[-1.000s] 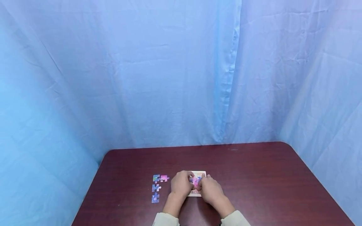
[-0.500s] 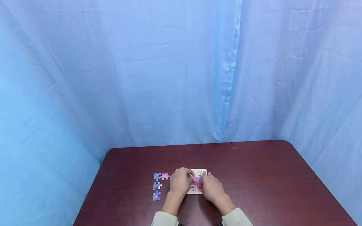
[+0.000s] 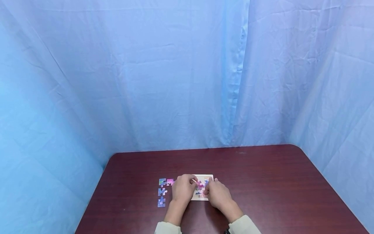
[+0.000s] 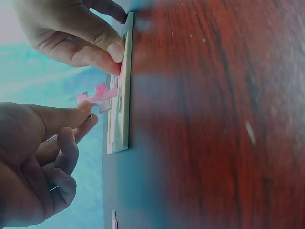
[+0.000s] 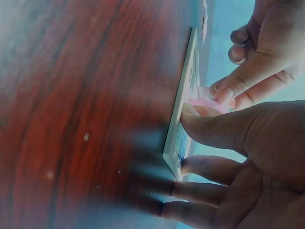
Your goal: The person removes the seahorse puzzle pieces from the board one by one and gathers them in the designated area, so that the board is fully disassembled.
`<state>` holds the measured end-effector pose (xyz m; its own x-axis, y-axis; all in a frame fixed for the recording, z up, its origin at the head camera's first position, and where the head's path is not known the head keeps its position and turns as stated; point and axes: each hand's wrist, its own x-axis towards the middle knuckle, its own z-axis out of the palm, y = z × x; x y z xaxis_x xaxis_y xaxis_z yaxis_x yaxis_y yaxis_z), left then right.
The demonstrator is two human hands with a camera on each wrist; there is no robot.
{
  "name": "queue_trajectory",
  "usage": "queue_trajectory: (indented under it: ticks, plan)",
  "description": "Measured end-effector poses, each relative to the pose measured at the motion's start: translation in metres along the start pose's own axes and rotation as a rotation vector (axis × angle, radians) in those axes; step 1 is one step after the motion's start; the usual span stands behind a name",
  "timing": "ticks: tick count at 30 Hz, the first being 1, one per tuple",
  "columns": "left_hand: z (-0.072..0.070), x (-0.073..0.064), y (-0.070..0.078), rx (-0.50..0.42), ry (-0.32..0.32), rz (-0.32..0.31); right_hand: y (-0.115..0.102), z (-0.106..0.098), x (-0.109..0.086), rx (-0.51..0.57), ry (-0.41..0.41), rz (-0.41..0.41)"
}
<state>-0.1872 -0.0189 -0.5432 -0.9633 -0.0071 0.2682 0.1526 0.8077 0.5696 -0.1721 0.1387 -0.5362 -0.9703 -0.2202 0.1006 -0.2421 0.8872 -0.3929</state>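
A flat puzzle tray [image 3: 203, 175] with a pale rim lies on the table, holding pink and blue jigsaw pieces. My left hand [image 3: 183, 189] is over its left side. In the left wrist view, thumb and forefinger pinch a pink jigsaw piece [image 4: 100, 97] tilted above the tray, while the other fingers curl loosely. My right hand [image 3: 219, 195] holds the tray's right side. In the right wrist view its thumb [image 5: 209, 128] presses by the near rim, and other fingers reach around the tray's end. Both hands partly cover the pieces in the tray.
Left of the tray lie several loose jigsaw pieces: a blue-green one [image 3: 162, 182], a pink one [image 3: 169, 182] partly behind my left hand, and blue ones [image 3: 161, 202] below. The dark red table [image 3: 263, 182] has blue curtains [image 3: 175, 81] around it.
My left hand has shifted a little left and pulled a pink jigsaw piece up from the tray. The right hand stays on the tray. The head view has moved slightly.
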Motion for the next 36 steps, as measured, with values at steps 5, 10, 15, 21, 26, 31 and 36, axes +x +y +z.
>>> queue_trajectory:
  ticks: [5, 10, 15, 21, 26, 31, 36]
  plan:
    - [-0.011, -0.001, -0.005, -0.038, -0.009, -0.074, 0.001, 0.003, 0.001, 0.001, -0.006, 0.014]
    - [-0.027, -0.004, -0.014, -0.046, -0.015, -0.125, 0.002, 0.002, -0.001, -0.003, 0.000, 0.011]
    - [-0.044, -0.004, -0.026, -0.040, -0.037, -0.144, 0.001, 0.002, -0.002, -0.002, 0.011, 0.010]
    - [-0.058, -0.009, -0.038, -0.039, -0.085, -0.178, 0.000, 0.004, -0.002, -0.005, 0.014, 0.019]
    - [-0.067, -0.014, -0.047, -0.014, -0.100, -0.191, 0.000, 0.003, -0.002, -0.021, 0.023, 0.005]
    - [-0.072, -0.018, -0.054, 0.041, -0.098, -0.200, -0.001, 0.002, -0.003, -0.024, 0.017, 0.003]
    - [-0.073, -0.018, -0.060, 0.084, -0.099, -0.207, -0.002, 0.002, -0.003, -0.006, 0.004, 0.017]
